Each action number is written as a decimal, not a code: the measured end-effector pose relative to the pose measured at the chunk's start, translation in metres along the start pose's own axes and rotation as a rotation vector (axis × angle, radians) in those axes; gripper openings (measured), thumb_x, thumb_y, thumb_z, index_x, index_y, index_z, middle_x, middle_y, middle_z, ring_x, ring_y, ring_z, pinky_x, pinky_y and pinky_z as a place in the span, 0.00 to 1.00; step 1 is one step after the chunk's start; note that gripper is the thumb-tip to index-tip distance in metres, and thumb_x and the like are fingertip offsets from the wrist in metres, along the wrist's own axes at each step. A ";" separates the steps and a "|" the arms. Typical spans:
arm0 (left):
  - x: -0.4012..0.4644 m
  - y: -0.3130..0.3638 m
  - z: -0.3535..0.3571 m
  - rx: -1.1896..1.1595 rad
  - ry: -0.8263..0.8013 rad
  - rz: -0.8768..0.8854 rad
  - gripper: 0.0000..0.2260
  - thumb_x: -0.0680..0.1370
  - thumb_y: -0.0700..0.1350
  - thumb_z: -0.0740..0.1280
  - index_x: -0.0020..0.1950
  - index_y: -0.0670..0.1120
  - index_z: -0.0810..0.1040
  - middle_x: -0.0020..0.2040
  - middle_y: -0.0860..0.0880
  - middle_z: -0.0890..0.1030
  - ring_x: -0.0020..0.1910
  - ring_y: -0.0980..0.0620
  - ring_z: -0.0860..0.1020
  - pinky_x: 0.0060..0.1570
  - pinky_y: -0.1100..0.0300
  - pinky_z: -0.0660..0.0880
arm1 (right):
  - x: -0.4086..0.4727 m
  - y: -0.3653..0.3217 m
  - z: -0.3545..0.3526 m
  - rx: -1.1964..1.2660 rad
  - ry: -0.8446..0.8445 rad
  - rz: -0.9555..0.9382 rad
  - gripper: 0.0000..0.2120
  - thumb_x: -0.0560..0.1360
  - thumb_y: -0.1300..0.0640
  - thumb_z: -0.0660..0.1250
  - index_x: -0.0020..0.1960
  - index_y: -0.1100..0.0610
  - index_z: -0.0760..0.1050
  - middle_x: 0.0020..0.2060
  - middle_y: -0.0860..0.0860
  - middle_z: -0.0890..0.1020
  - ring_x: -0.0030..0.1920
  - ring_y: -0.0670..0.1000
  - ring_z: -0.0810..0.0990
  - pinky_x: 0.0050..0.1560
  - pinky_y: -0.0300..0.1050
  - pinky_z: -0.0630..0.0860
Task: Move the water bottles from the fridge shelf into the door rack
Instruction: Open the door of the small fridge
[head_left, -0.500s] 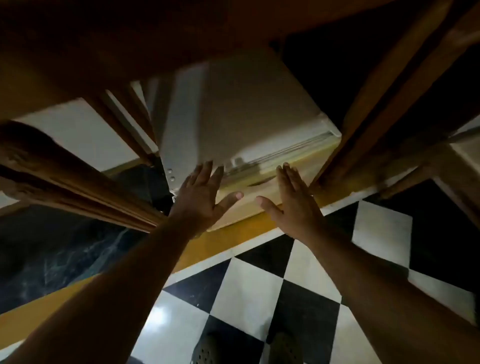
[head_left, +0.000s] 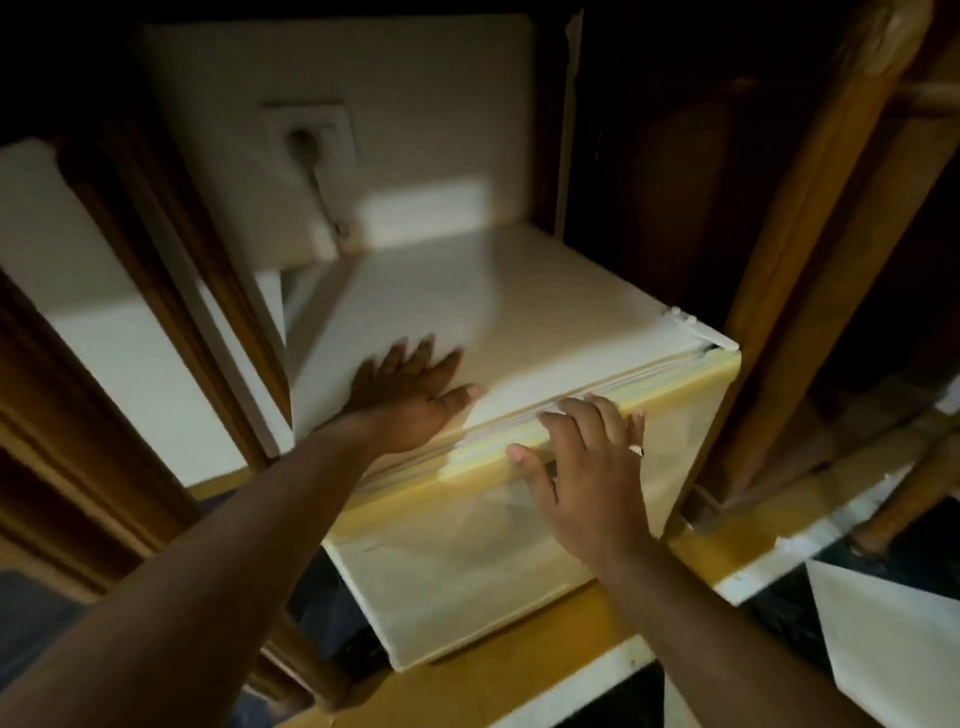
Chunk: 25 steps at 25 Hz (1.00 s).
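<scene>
With the left hand (head_left: 410, 400) flat and empty on the fridge (head_left: 519, 291) top, the right hand (head_left: 587, 462) hooked its closed door (head_left: 493, 561), best pulled steadily; the bottles, presumably inside, were out of view

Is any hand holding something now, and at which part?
No bottle is held. The left hand lies flat on the fridge top; the right hand has its fingers at the door's top edge.
</scene>
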<state>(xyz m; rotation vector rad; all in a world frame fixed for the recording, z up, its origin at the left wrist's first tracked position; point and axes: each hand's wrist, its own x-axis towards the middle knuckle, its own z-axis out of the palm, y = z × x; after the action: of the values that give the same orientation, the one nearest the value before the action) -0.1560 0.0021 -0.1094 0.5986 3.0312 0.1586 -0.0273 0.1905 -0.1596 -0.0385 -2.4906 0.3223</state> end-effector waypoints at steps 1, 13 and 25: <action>-0.002 -0.001 0.001 0.005 0.018 0.010 0.37 0.67 0.76 0.38 0.74 0.67 0.45 0.79 0.56 0.43 0.78 0.50 0.41 0.73 0.45 0.41 | -0.001 -0.001 -0.001 -0.009 0.006 -0.001 0.24 0.78 0.36 0.54 0.55 0.53 0.77 0.59 0.52 0.80 0.65 0.57 0.72 0.65 0.68 0.64; -0.018 0.006 -0.009 0.023 0.035 0.044 0.31 0.74 0.69 0.42 0.77 0.60 0.50 0.80 0.52 0.47 0.78 0.49 0.44 0.74 0.47 0.44 | 0.002 -0.024 -0.037 0.043 -0.243 0.099 0.24 0.80 0.43 0.54 0.65 0.61 0.72 0.68 0.58 0.74 0.74 0.59 0.62 0.75 0.56 0.58; -0.023 0.003 -0.015 0.040 0.050 0.133 0.27 0.81 0.58 0.44 0.78 0.50 0.51 0.80 0.48 0.49 0.78 0.45 0.48 0.75 0.49 0.49 | -0.040 -0.016 -0.092 0.055 -0.426 0.328 0.37 0.74 0.31 0.49 0.74 0.55 0.59 0.77 0.53 0.60 0.78 0.51 0.52 0.70 0.60 0.65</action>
<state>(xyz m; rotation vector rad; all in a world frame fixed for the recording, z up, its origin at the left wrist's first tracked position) -0.1352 -0.0055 -0.0936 0.8115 3.0487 0.1198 0.0602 0.1914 -0.1073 -0.3962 -2.8948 0.5870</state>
